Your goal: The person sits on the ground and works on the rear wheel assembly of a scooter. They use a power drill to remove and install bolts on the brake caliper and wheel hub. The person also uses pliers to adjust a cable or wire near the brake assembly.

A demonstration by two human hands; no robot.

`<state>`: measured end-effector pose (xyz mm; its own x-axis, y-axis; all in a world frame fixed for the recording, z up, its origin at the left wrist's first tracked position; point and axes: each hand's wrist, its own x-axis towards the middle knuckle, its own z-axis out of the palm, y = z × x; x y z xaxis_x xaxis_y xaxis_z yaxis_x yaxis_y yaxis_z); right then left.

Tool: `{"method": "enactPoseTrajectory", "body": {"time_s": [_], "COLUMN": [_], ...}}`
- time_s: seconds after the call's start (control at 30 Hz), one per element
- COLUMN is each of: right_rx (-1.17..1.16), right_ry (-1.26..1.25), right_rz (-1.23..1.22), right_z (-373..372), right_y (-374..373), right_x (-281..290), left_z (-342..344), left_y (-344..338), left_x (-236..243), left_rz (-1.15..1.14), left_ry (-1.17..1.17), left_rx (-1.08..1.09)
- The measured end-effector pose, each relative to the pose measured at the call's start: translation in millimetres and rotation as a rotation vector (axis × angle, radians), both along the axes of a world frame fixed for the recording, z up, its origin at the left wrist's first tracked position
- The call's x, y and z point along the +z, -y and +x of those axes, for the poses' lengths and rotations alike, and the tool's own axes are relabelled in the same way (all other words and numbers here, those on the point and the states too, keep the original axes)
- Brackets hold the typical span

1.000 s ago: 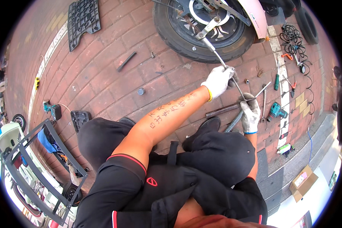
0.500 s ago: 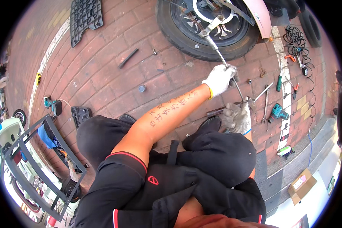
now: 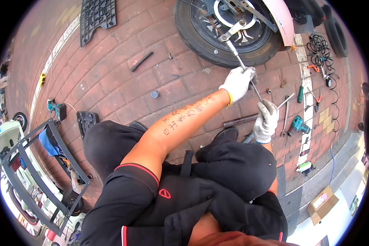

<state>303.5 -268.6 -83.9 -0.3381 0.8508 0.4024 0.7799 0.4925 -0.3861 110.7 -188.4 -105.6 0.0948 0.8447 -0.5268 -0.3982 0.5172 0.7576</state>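
Observation:
My left hand [image 3: 238, 83], in a white glove with a yellow cuff, is closed around the middle of a long, thin metal socket wrench [image 3: 256, 91]. The wrench's far end meets the metal bracket [image 3: 233, 32] at the hub of a scooter wheel [image 3: 201, 47]. At its near end my gloved right hand [image 3: 267, 119] has its fingers curled round the handle, mostly hiding it. Past those fingers a silver bar [image 3: 287, 99] sticks out; whether it joins the wrench I cannot tell. Beside my right hand a dark metal pipe [image 3: 241, 120] lies on the paving.
To the right lie a combination wrench [image 3: 286, 119], a teal power drill [image 3: 300, 125], a green-handled screwdriver [image 3: 301, 93] and a coiled black hose [image 3: 320, 45]. On the left are a black rod [image 3: 142, 61], another drill [image 3: 57, 110] and a grey metal frame [image 3: 33, 164].
My right hand has moved up and curled its fingers round the wrench's near end, where the palm was spread before. My left hand keeps its hold. The whole view has shifted slightly.

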Motion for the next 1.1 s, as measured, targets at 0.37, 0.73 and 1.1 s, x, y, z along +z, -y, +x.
{"method": "enactPoseTrajectory", "body": {"time_s": [0.37,0.73,1.1], "right_rx": [-0.745,-0.779,-0.734], "right_ry": [-1.49,-0.94,-0.447], "right_rz": [-1.009,-1.065,-0.504], "right_z": [40,-18,-17], "right_y": [76,50,-24], "right_x": [-77,-84,-92], "left_z": [-13,-45,-23], "left_y": [25,95,115], "left_x": [-17,-99,-76], "left_rz": [-0.036,-0.626,-0.748], "left_ry": [-0.346,-0.291,-0.176], "left_rx": [-0.266,0.168,-0.368]}}
